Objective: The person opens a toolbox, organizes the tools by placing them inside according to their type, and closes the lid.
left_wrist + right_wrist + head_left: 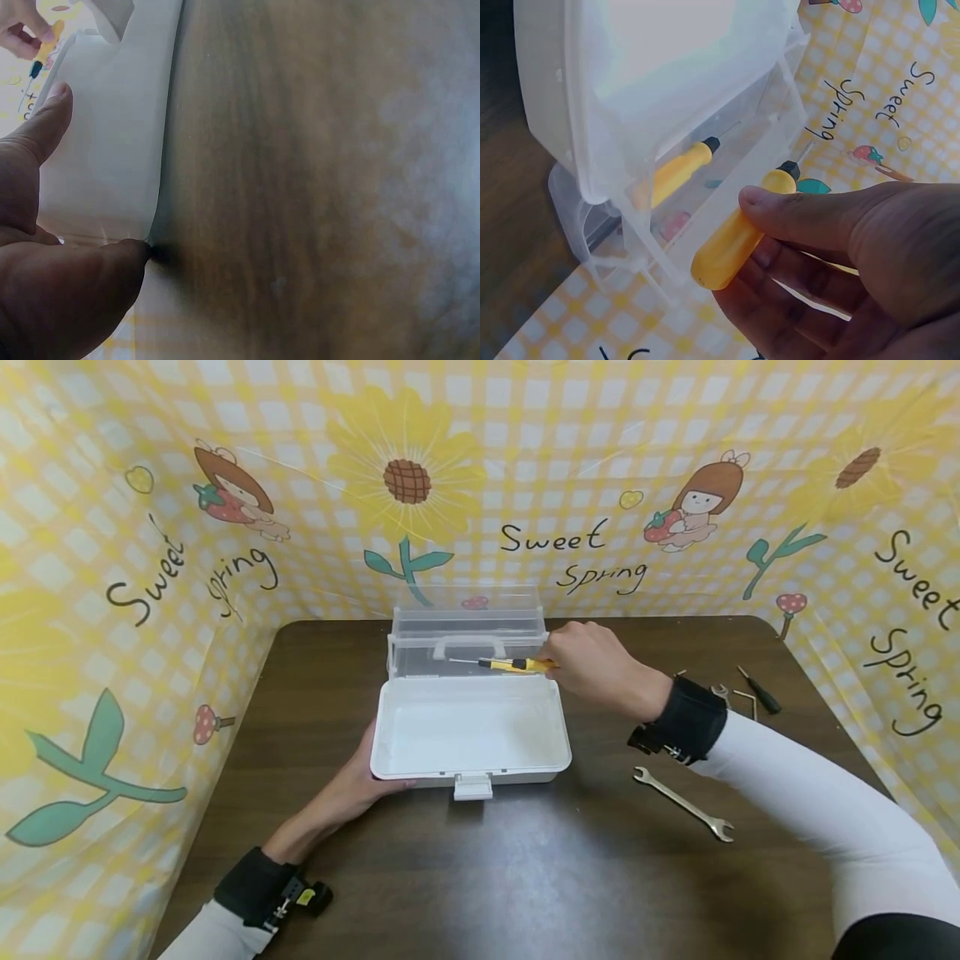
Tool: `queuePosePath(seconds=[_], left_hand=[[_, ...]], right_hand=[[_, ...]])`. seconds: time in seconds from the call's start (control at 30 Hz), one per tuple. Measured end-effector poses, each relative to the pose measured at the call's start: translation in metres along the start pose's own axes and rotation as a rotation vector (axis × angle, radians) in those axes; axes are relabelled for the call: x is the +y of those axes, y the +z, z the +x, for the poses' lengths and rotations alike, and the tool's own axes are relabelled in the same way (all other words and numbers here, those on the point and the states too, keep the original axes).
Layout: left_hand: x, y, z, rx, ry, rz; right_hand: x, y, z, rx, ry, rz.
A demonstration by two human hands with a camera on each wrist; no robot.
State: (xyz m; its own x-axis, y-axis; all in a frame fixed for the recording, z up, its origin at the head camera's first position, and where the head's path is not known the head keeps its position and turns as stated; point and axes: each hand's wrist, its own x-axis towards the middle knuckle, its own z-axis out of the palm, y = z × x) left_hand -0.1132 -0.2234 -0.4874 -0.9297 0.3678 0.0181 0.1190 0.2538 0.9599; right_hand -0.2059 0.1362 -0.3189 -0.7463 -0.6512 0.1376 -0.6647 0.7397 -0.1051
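A white toolbox point(390, 752) stands open on the brown table, its clear lid point(468, 610) upright at the back. My left hand point(369, 774) cups the box's front left corner; in the left wrist view the thumb point(46, 120) lies along the white wall point(112, 165). My right hand point(553, 663) hovers over the box's back right edge and pinches a yellow-handled screwdriver point(512, 664) with its shaft pointing left. The right wrist view shows thumb and fingers of that hand point(759, 229) around the yellow handle point(731, 247), beside the clear lid point(705, 82).
On the table right of the box lie a silver open-end wrench point(682, 804), a small black-handled screwdriver point(759, 691) and some hex keys point(741, 697). A yellow checked backdrop point(525, 485) walls the table on three sides.
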Motion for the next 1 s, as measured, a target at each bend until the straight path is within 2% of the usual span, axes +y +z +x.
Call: queuePosePath(seconds=[0.27, 0.5, 1.0], left_hand=[[-0.002, 0.001, -0.001, 0.003, 0.006, -0.013], [-0.002, 0.001, -0.001, 0.007, 0.011, -0.040], [-0.001, 0.001, -0.001, 0.006, -0.019, -0.013]], right_hand=[[-0.005, 0.019, 0.016, -0.035, -0.040, -0.001], [-0.007, 0.030, 0.024, -0.017, -0.073, 0.010], [-0.009, 0.053, 0.033, -0.071, -0.065, -0.018]])
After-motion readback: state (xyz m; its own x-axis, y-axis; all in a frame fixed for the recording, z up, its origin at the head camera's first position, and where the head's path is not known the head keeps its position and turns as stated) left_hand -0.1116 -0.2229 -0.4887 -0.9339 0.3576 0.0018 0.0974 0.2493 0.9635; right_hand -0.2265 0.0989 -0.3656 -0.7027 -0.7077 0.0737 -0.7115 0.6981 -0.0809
